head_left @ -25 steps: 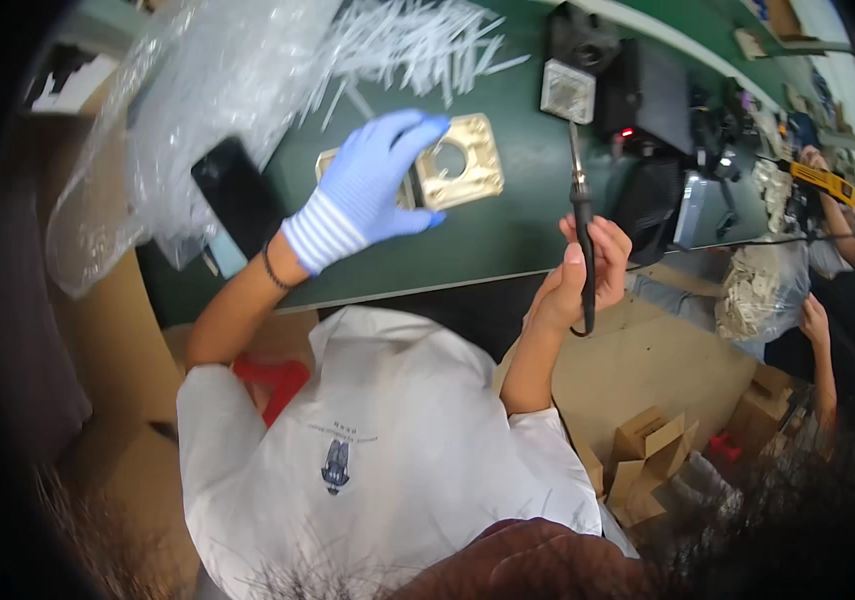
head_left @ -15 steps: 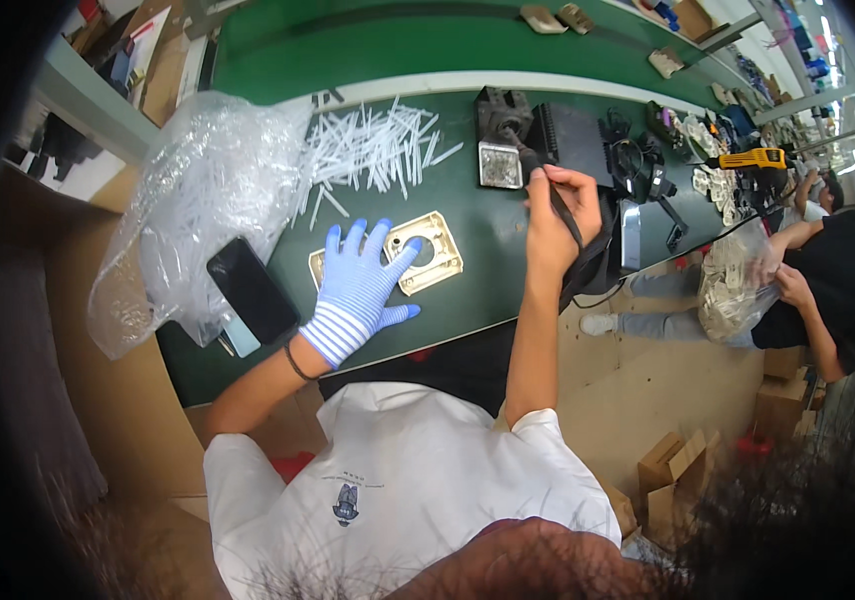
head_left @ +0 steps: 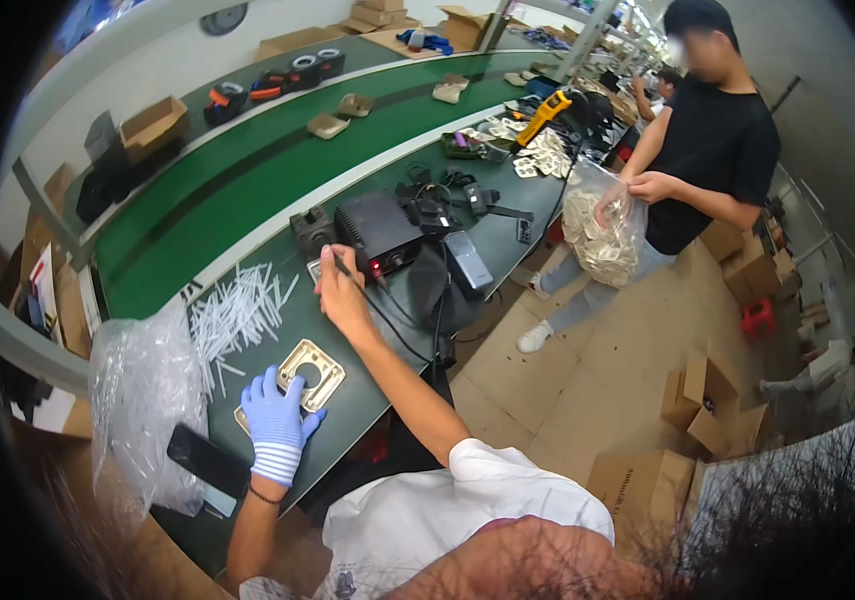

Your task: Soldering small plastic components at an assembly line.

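My left hand (head_left: 276,428), in a blue-and-white striped glove, lies with fingers spread over cream plastic housing parts. One part, a squarish frame (head_left: 333,378) with a round hole, shows beyond the fingertips. Another is mostly hidden under the palm. My bare right hand (head_left: 344,300) is closed around a black soldering iron (head_left: 345,268) with a trailing cable. The iron's tip end is by the dark iron holder (head_left: 310,232) and its small tray, partly covered by my fingers. A black soldering station (head_left: 378,235) with a red light stands just right of it.
White thin sticks (head_left: 238,318) lie heaped beside a clear plastic bag (head_left: 148,400). A black phone (head_left: 208,457) is left of my gloved hand. Rightward are a grey box-shaped device (head_left: 467,260) and cables. A person in black (head_left: 718,150) holds a bag of cream parts (head_left: 603,235).
The view has swung right and up, showing more of the green conveyor and the other person. My left hand stays on the housing; my right hand still grips the soldering iron near its holder.
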`<action>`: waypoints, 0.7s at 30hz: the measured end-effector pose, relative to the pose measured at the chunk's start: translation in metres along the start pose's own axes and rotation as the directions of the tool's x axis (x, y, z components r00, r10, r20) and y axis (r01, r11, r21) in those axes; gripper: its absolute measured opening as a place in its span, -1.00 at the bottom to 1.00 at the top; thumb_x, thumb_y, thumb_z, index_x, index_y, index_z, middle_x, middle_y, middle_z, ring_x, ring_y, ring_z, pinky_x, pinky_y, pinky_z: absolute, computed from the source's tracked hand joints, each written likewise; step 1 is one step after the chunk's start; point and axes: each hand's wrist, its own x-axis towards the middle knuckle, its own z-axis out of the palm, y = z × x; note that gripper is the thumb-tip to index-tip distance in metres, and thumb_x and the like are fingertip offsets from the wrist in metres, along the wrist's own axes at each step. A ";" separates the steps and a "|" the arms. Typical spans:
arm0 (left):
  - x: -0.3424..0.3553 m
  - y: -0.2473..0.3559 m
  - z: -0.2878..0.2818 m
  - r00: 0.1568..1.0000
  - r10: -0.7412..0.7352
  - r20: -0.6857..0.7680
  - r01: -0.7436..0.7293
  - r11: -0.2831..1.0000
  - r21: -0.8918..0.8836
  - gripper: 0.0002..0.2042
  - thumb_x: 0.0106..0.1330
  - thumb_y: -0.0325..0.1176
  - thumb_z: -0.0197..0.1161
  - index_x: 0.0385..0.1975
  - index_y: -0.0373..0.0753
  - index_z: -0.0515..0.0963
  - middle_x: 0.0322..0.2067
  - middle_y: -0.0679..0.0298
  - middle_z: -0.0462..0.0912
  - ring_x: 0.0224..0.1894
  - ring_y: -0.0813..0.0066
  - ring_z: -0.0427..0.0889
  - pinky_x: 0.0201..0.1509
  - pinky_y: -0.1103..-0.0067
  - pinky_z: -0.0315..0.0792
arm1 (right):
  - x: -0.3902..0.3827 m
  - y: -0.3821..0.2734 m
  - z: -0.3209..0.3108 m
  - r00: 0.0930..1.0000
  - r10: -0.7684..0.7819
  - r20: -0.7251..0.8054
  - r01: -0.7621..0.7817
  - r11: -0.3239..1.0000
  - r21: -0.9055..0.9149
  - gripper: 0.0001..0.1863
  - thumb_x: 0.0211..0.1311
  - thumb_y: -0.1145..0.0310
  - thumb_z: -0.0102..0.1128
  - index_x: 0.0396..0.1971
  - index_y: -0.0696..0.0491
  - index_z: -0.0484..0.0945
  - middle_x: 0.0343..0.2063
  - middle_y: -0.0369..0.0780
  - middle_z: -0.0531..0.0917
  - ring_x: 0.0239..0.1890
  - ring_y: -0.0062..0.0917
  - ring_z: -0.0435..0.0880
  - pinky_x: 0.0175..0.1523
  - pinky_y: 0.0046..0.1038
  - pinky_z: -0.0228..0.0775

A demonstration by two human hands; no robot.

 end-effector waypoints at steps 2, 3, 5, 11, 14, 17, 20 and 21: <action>0.001 -0.001 0.003 1.000 -0.009 0.014 0.009 1.000 -0.007 -0.31 -0.13 0.02 0.67 0.07 -0.04 0.63 0.28 -0.08 0.47 0.30 -0.15 0.41 0.37 0.01 0.26 | -0.006 -0.018 -0.013 0.952 0.279 0.123 -0.293 0.949 0.119 -0.33 0.64 -0.27 -0.11 0.17 0.12 0.43 -0.60 -0.23 0.62 -0.79 -0.61 0.52 -0.69 -0.52 0.25; 0.001 -0.002 0.005 0.999 -0.024 -0.028 0.024 1.000 -0.019 -0.31 -0.14 -0.01 0.68 0.08 -0.05 0.63 0.29 -0.09 0.46 0.31 -0.16 0.41 0.38 0.00 0.25 | -0.006 -0.018 -0.021 0.901 0.383 0.201 -0.418 0.891 0.178 -0.33 0.60 -0.25 0.00 0.24 0.09 0.42 -0.57 -0.26 0.63 -0.74 -0.65 0.51 -0.66 -0.56 0.23; 0.004 -0.005 0.009 0.994 -0.027 -0.108 0.021 0.998 -0.056 -0.27 -0.18 -0.08 0.71 0.11 -0.09 0.63 0.32 -0.12 0.46 0.31 -0.23 0.42 0.40 0.00 0.26 | -0.015 -0.006 -0.038 0.910 0.325 0.257 -0.378 0.906 0.193 -0.40 0.60 -0.18 0.07 0.22 0.08 0.45 -0.55 -0.28 0.64 -0.71 -0.68 0.49 -0.63 -0.59 0.23; 0.054 -0.005 -0.072 0.955 -0.038 -0.294 0.040 0.999 -0.001 -0.23 -0.10 -0.19 0.67 0.23 -0.12 0.57 0.35 -0.15 0.44 0.29 -0.27 0.44 0.40 0.02 0.32 | -0.090 0.008 -0.083 0.961 0.019 0.276 -0.040 0.997 0.073 -0.78 0.57 0.27 0.24 -0.07 0.13 0.65 -0.48 -0.31 0.65 -0.55 -0.73 0.54 -0.44 -0.58 0.34; 0.136 -0.019 -0.108 0.909 -0.031 -0.415 0.070 0.994 0.080 -0.31 0.11 -0.18 0.59 0.31 -0.09 0.52 0.37 -0.10 0.44 0.33 -0.21 0.44 0.41 0.11 0.35 | -0.122 0.015 -0.096 0.977 -0.074 0.202 0.094 0.991 -0.092 -0.84 0.52 0.35 0.28 -0.14 0.15 0.65 -0.46 -0.25 0.65 -0.53 -0.65 0.59 -0.41 -0.50 0.41; 0.258 -0.043 -0.113 0.903 -0.069 -0.424 0.123 0.987 0.102 -0.41 0.30 0.01 0.49 0.28 -0.06 0.54 0.29 -0.07 0.53 0.26 -0.19 0.54 0.31 0.11 0.47 | -0.120 0.005 -0.098 0.971 -0.140 0.193 0.168 0.976 -0.135 -0.88 0.49 0.39 0.28 -0.17 0.14 0.65 -0.45 -0.21 0.65 -0.53 -0.58 0.61 -0.39 -0.46 0.44; 0.357 -0.112 -0.071 0.911 -0.273 -0.310 0.306 0.950 0.064 -0.44 0.32 0.10 0.46 0.24 -0.02 0.57 0.20 0.01 0.62 0.17 -0.14 0.63 0.20 0.06 0.56 | -0.121 0.008 -0.094 0.958 -0.192 0.212 0.219 0.969 -0.113 -0.90 0.46 0.41 0.31 -0.20 0.13 0.65 -0.46 -0.19 0.66 -0.55 -0.48 0.62 -0.40 -0.43 0.46; 0.376 -0.137 -0.054 0.895 -0.312 -0.317 0.369 0.920 0.135 -0.41 0.33 0.17 0.42 0.28 0.05 0.54 0.18 0.03 0.64 0.18 -0.10 0.64 0.18 0.06 0.59 | -0.124 0.004 -0.093 0.953 -0.208 0.222 0.244 0.959 -0.147 -0.90 0.45 0.41 0.32 -0.21 0.12 0.65 -0.45 -0.18 0.66 -0.55 -0.45 0.64 -0.40 -0.41 0.48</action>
